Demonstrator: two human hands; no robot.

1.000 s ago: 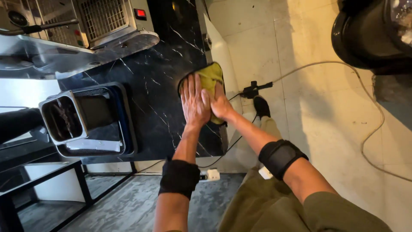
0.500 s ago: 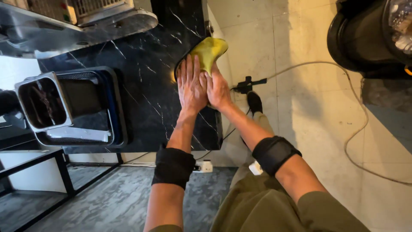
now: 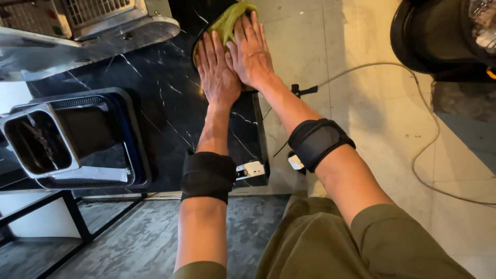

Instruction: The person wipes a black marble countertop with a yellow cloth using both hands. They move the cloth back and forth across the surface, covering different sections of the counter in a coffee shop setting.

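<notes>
Left hand [image 3: 218, 70] and right hand [image 3: 251, 49], both flat, fingers spread, gripping nothing, pressing yellow-green cloth [image 3: 227, 20] onto black marble surface [image 3: 155, 98], metal tray [image 3: 77, 139] well apart

Both arms reached straight forward and away from the body, nearly parallel, elbows almost fully extended. The left hand [image 3: 217, 70] lay flat, palm down, fingers stretched out and slightly spread, pointing away. The right hand [image 3: 251, 49] lay just beside it, also flat and palm down, its thumb edge touching the left hand's index side, fingers reaching a little farther forward. Neither hand was curled or gripping. Each forearm wore a black band near the middle, the left forearm running upright in view, the right forearm angling in from the lower right.
</notes>
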